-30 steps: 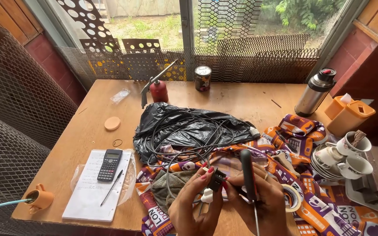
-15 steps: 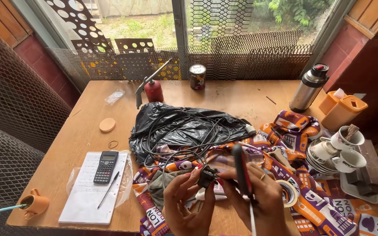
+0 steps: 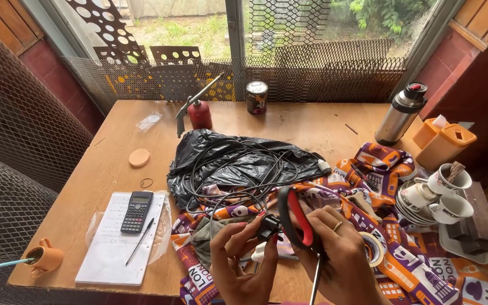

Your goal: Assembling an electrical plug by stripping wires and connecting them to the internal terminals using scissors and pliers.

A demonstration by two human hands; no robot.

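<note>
1. Fingers (image 3: pixel 238 234) of left hand (image 3: pixel 244 260) pinch a small black connector (image 3: pixel 268 227); right hand (image 3: pixel 343 254) is wrapped around red-and-black pliers (image 3: pixel 296 217), near the table's (image 3: pixel 97 169) front edge.
2. Patterned cloth (image 3: pixel 413 265), front right.
3. Black bag (image 3: pixel 238 161) with cables (image 3: pixel 227 175), centre.
4. Notepad (image 3: pixel 114 248) with calculator (image 3: pixel 136 212), front left.

Soft daylight comes in through the window (image 3: pixel 238 45) at the back. The table (image 3: pixel 108 164) is bright and shadows are faint. The black bag (image 3: pixel 221 161) shines a little. The picture is sharp in the middle. Lines bend at the edges, and the corners look darker.
</note>
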